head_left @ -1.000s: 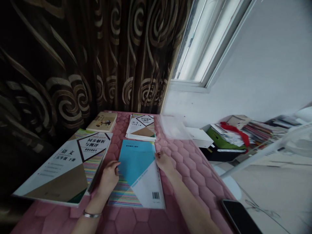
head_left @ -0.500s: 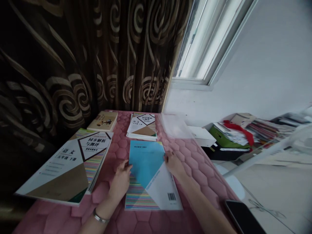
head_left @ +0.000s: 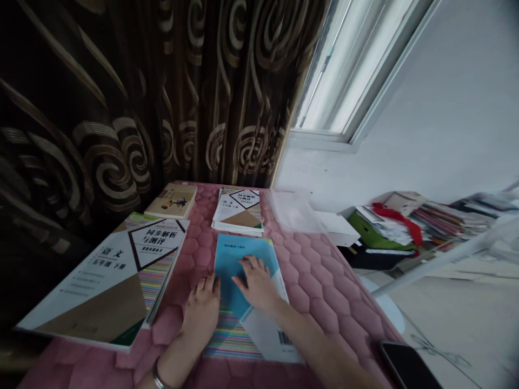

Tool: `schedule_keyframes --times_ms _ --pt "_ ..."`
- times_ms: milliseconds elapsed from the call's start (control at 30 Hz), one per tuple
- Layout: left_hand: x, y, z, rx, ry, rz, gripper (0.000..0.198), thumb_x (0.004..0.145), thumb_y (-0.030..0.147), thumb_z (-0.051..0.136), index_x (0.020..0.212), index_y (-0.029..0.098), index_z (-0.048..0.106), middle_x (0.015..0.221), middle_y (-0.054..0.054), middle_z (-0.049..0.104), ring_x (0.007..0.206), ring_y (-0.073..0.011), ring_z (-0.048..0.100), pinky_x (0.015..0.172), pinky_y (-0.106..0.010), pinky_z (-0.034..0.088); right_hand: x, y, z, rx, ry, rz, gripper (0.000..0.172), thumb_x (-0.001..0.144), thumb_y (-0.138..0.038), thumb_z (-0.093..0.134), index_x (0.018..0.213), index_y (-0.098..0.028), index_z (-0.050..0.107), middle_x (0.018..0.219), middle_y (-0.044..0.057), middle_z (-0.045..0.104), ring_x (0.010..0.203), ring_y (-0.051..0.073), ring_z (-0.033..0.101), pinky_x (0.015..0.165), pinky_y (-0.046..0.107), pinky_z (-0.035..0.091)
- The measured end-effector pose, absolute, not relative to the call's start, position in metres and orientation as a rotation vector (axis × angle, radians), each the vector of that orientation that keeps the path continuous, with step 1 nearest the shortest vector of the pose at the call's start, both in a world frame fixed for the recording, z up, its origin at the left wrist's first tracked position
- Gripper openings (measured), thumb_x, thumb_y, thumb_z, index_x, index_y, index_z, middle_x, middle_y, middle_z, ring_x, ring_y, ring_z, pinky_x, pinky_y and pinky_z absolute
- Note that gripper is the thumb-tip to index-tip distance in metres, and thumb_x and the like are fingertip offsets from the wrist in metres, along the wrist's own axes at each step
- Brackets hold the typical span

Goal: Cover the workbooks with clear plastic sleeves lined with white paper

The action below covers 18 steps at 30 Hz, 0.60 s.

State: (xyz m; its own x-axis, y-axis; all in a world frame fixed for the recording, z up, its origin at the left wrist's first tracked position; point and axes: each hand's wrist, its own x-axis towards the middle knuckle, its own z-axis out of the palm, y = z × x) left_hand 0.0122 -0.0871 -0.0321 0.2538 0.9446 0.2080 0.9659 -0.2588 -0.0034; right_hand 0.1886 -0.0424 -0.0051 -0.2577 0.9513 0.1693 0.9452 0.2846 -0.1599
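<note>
A blue and white booklet (head_left: 263,329) with a striped corner and a barcode lies flat in front of me. My right hand (head_left: 256,281) rests on its blue part, fingers spread and nothing held. At the booklet's left edge lies my left hand (head_left: 203,308), a bracelet on its wrist; its fingers are stretched out and touch the edge. On the left sits a stack of large workbooks (head_left: 109,275) with a brown and white cover. Beyond the booklet is a smaller pile of similar workbooks (head_left: 239,210).
A tan book (head_left: 172,201) lies at the back left of the pink quilted tabletop (head_left: 300,270). Clear plastic sheeting (head_left: 294,210) and a white box (head_left: 336,228) are at the back right. A phone (head_left: 409,364) lies at the near right edge. Papers (head_left: 393,227) fill a bin beyond.
My right hand has moved left from the booklet's right edge onto its blue cover. My left hand has stayed at the left edge, its fingers now straighter.
</note>
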Motion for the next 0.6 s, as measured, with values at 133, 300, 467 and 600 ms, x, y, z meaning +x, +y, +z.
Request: schedule_keyframes --times_ms 133,300,467,600 --pt "0.019 -0.09 -0.034 -2.326 -1.835 -0.208 0.049 0.084 -0.001 0.04 0.121 0.019 0.065 0.129 -0.015 0.062 0.113 -0.0273 0.06 0.088 -0.044 0.054 0.14 -0.012 -0.011 -1.76 -2.27 0.096 0.047 0.092 -0.057 0.043 0.103 -0.017 0.065 0.112 0.015 0.062 0.106 0.029 0.054 0.086 0.039 0.043" --pt "0.02 -0.089 -0.035 -2.34 -1.818 -0.182 0.05 0.083 -0.001 0.042 0.124 0.017 0.064 0.129 -0.015 0.062 0.112 -0.0271 0.061 0.087 -0.042 0.055 0.124 0.057 -0.011 -1.914 -2.239 0.143 0.052 0.09 -0.063 0.043 0.09 -0.019 0.07 0.105 0.014 0.069 0.104 0.026 0.06 0.085 0.035 0.042" --pt "0.018 -0.09 -0.039 -2.321 -1.783 -0.21 0.05 0.083 0.001 0.044 0.127 0.016 0.061 0.131 -0.016 0.06 0.111 -0.0267 0.061 0.086 -0.041 0.056 0.121 0.098 -0.005 -2.035 -2.215 0.187 0.049 0.089 -0.06 0.05 0.096 -0.016 0.07 0.097 0.015 0.071 0.098 0.026 0.065 0.083 0.035 0.044" --pt "0.018 -0.09 -0.041 -2.312 -1.786 -0.204 0.049 0.083 0.001 0.043 0.126 0.015 0.062 0.131 -0.016 0.06 0.111 -0.0271 0.061 0.086 -0.042 0.055 0.112 0.094 -0.004 -2.03 -2.19 0.145 0.043 0.093 -0.05 0.048 0.108 -0.013 0.066 0.104 0.017 0.069 0.103 0.027 0.063 0.086 0.036 0.044"
